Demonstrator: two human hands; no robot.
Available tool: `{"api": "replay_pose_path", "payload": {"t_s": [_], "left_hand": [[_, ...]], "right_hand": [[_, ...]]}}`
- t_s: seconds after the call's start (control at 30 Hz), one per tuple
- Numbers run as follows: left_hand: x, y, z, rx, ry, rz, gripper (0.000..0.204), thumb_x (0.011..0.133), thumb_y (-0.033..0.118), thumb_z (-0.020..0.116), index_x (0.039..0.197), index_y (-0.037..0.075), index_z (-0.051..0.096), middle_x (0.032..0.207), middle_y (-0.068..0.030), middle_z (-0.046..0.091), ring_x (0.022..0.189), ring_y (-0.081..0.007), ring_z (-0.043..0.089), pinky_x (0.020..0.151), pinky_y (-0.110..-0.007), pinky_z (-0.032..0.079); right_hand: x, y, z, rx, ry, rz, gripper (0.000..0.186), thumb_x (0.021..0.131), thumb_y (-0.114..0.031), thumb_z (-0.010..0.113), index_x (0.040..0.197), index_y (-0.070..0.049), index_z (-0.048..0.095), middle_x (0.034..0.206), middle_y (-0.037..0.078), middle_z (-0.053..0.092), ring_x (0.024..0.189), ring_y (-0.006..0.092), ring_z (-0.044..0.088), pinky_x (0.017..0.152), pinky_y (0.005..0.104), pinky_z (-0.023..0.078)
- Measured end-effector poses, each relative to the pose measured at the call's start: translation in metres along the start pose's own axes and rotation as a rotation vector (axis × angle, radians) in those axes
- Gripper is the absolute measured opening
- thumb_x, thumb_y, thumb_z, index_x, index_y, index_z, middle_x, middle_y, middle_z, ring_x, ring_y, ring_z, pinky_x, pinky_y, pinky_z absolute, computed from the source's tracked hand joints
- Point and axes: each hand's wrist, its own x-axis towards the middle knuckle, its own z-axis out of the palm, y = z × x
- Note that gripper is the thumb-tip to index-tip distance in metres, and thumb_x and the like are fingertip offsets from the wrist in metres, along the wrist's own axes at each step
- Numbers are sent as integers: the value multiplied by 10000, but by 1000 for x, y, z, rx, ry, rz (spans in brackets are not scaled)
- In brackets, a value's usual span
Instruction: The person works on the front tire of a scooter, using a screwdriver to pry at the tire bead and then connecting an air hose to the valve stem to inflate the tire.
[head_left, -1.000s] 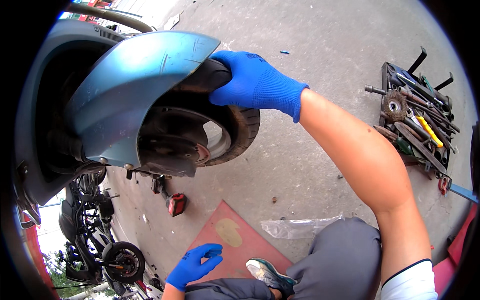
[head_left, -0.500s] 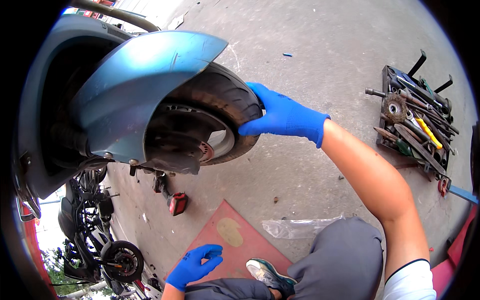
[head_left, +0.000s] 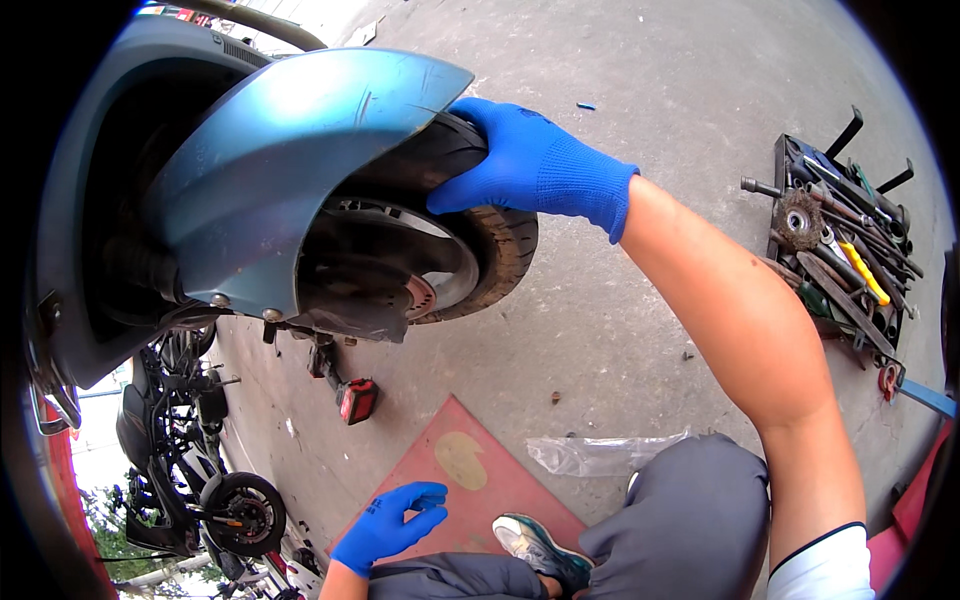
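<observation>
My right hand [head_left: 535,160], in a blue glove, grips the black front tyre [head_left: 515,258] of a scooter near the lower tip of its blue front fender [head_left: 300,140]. Its thumb lies along the sidewall and its fingers go over the tread, their tips partly hidden. Inside the tyre shows a pale wheel rim [head_left: 465,275], with part of a brake disc [head_left: 420,295] beside it. Low in the view, my left hand [head_left: 385,528], also gloved in blue, hovers by my leg, thumb and fingers apart, holding nothing.
A tool tray [head_left: 850,250] full of hand tools stands on the right. A cordless power tool with a red battery [head_left: 357,400] lies below the wheel. Near my foot are a red mat [head_left: 490,470] and a clear plastic bag [head_left: 590,455]. Another motorcycle [head_left: 180,450] stands at left.
My right hand has moved up and left with the tyre, closer to the fender tip. The tread and sidewall marks have shifted, so the wheel has turned. My left hand stays about where it was.
</observation>
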Motion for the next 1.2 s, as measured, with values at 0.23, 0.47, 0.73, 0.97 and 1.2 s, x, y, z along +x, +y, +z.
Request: {"api": "replay_pose_path", "payload": {"t_s": [0.23, 0.47, 0.73, 0.97, 1.2], "left_hand": [[-1, 0, 0, 5, -9, -44, 381, 899, 154, 714, 1229, -9, 616, 1120, -104, 699, 995, -164, 677, 851, -311, 544], [-1, 0, 1, -28, -11, -37, 349, 902, 79, 667, 1233, -15, 612, 1100, -72, 689, 963, -129, 657, 825, -289, 525], [-1, -5, -3, -18, -28, -15, 378, 899, 145, 712, 1229, -11, 615, 1121, -104, 698, 999, -167, 676, 867, -317, 540], [0, -9, -1, 4, -29, 23, 381, 890, 145, 721, 1223, -10, 618, 1123, -108, 701, 982, -172, 681, 863, -317, 539], [5, -3, -2, 15, -34, 3, 379, 893, 150, 717, 1227, -2, 619, 1115, -110, 702, 980, -178, 682, 850, -318, 539]], "right_hand": [[3, -2, -2, -21, -34, 63, 697, 680, -256, 817, 1294, -21, 584, 1186, 195, 665, 1097, 298, 648, 1010, 387, 488], [0, -1, -3, -22, -14, 67, 679, 685, -262, 817, 1282, -33, 589, 1157, 189, 674, 1082, 305, 653, 1006, 395, 490], [-35, 10, 3, 182, -105, 178, 919, 705, -358, 853, 1419, -17, 387, 1334, 196, 544, 1240, 280, 535, 1061, 385, 427], [-50, 10, 8, 66, 12, 99, 985, 696, -387, 848, 1461, -13, 353, 1356, 225, 534, 1253, 324, 541, 1066, 403, 429], [-16, -15, 0, 32, -53, 43, 837, 666, -329, 840, 1367, -22, 502, 1237, 200, 628, 1166, 317, 608, 1026, 397, 477]]}}
